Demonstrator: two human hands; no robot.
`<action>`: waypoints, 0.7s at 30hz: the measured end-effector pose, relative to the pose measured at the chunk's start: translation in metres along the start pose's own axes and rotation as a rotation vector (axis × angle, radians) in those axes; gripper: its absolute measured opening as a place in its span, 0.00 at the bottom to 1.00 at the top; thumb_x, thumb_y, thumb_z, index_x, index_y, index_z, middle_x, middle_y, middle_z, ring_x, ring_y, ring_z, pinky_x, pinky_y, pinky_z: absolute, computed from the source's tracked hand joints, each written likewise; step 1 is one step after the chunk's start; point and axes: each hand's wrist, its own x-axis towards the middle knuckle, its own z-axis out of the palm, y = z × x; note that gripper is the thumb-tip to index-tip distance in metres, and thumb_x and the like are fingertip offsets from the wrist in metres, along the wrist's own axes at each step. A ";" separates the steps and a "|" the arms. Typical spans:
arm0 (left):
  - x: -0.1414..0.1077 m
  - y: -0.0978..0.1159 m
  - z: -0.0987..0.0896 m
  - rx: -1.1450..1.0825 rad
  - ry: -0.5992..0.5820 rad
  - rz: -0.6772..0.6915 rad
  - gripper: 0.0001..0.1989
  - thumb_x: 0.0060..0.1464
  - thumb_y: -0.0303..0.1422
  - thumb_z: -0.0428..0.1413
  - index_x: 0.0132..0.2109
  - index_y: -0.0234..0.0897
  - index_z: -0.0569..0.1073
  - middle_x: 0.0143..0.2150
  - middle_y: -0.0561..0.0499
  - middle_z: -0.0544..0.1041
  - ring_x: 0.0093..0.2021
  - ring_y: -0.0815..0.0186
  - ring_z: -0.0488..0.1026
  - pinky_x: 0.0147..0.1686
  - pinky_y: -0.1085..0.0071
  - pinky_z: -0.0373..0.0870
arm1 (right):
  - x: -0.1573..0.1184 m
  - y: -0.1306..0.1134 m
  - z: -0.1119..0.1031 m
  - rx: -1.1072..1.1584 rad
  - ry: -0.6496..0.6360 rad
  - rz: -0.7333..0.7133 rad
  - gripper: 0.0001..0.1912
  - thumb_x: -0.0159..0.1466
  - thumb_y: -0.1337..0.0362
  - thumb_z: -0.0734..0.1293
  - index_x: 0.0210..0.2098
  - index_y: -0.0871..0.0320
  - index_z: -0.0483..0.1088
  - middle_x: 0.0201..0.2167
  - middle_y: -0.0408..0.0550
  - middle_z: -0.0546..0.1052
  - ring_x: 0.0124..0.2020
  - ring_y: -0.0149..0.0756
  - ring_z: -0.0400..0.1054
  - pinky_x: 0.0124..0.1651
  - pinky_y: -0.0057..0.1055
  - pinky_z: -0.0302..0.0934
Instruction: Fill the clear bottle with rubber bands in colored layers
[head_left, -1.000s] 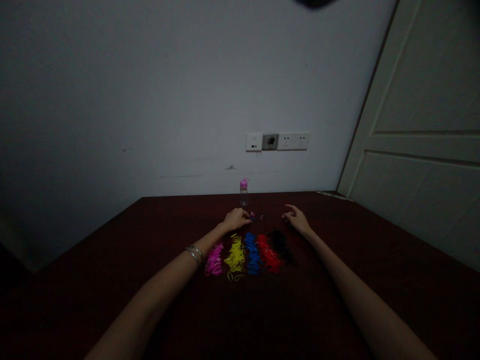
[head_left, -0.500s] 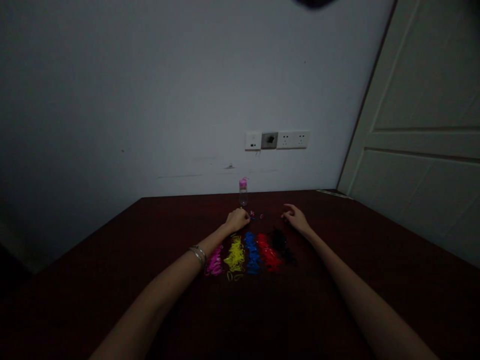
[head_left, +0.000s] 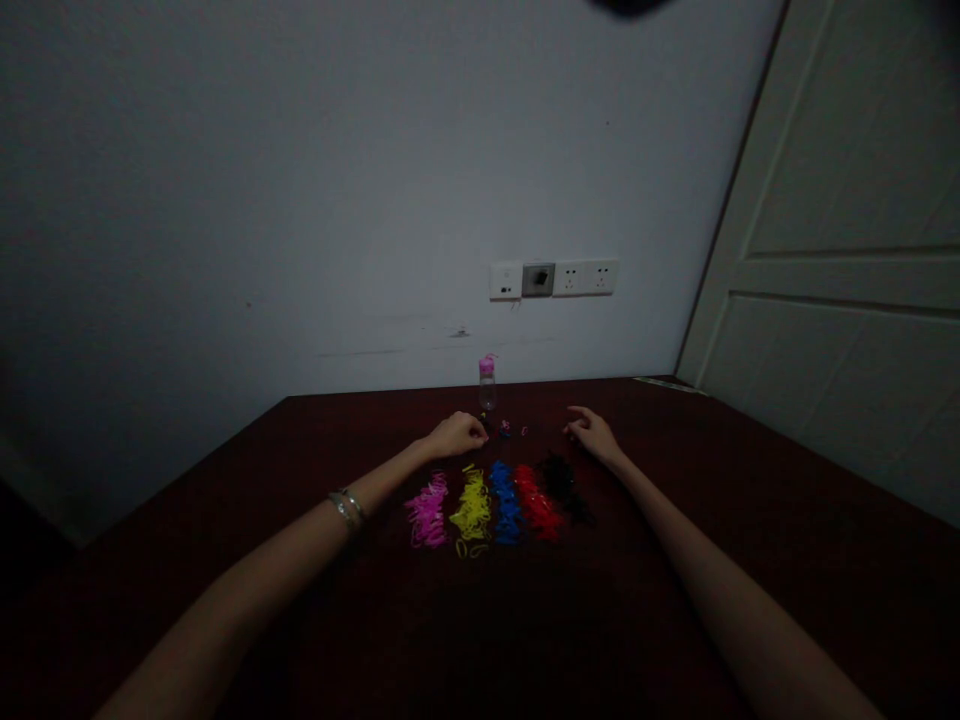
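Observation:
My left hand [head_left: 459,434] is closed, its fingertips pinched low over the table beside a few mixed pink and blue rubber bands [head_left: 505,431]. Whatever is between those fingers is too small to make out. My right hand [head_left: 591,436] rests at the right with the index finger stretched out and the others loosely bent; it appears to hold nothing. Closer to me lie rows of pink [head_left: 429,512], yellow [head_left: 472,505], blue [head_left: 506,503], red [head_left: 538,505] and black rubber bands [head_left: 562,480]. One single pink band [head_left: 524,431] lies between the hands.
A clear bottle with a pink cap [head_left: 487,368] stands behind my left hand, near the wall. Something small and yellowish [head_left: 484,416] lies at its foot. Wall sockets [head_left: 585,278] sit above the dark red table [head_left: 360,425]. A pale door [head_left: 847,270] stands at the right.
My left hand has moved left, away from the mixed bands, uncovering them and more of the pink row. The right hand has stayed nearly still.

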 end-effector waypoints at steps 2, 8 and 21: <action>-0.015 0.001 -0.014 -0.019 -0.032 -0.007 0.11 0.43 0.31 0.54 0.33 0.35 0.79 0.30 0.50 0.77 0.30 0.68 0.70 0.32 0.77 0.62 | 0.001 0.001 0.000 -0.002 0.005 -0.006 0.24 0.52 0.68 0.60 0.50 0.65 0.63 0.23 0.45 0.73 0.21 0.29 0.64 0.22 0.24 0.58; -0.058 0.004 -0.040 -0.016 -0.198 -0.025 0.08 0.41 0.30 0.56 0.31 0.36 0.78 0.28 0.50 0.76 0.28 0.69 0.69 0.30 0.77 0.61 | 0.002 0.006 0.000 0.007 0.009 -0.011 0.24 0.52 0.68 0.59 0.49 0.64 0.63 0.23 0.45 0.74 0.20 0.28 0.64 0.23 0.24 0.58; -0.089 -0.007 -0.043 -0.023 -0.335 0.103 0.08 0.41 0.26 0.55 0.32 0.34 0.78 0.25 0.54 0.74 0.23 0.75 0.65 0.25 0.81 0.57 | 0.004 0.009 -0.002 -0.002 0.005 -0.041 0.23 0.51 0.68 0.60 0.47 0.65 0.65 0.22 0.45 0.73 0.20 0.29 0.65 0.23 0.24 0.58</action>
